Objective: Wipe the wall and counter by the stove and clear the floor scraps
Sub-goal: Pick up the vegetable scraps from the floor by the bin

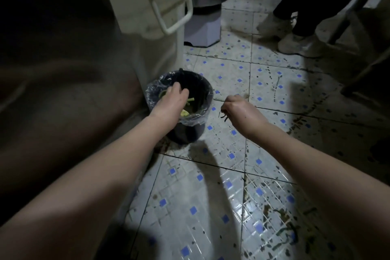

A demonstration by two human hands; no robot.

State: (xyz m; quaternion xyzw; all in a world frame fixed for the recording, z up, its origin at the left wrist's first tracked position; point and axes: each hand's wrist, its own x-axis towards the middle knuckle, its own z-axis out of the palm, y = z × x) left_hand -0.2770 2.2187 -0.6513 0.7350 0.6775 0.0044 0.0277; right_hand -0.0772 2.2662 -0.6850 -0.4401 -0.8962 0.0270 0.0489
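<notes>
A small dark waste bin (190, 131) lined with a clear plastic bag stands on the tiled floor (211, 196). Yellow-green vegetable scraps (185, 113) lie inside it. My left hand (172, 101) hovers over the bin's mouth, fingers spread and pointing down, nothing visibly held. My right hand (240, 111) hangs just right of the bin, fingers curled shut on a few thin dark scraps (222, 115) that dangle below it. More dark green scraps (285, 232) and stains lie scattered on the wet floor at lower right.
A large cream lidded bucket (152, 6) with a handle stands behind the bin, beside a steel drum on a grey base (202, 29). Another person's shoes (295, 45) stand at the upper right by metal table legs (354, 8). A dark mass fills the left.
</notes>
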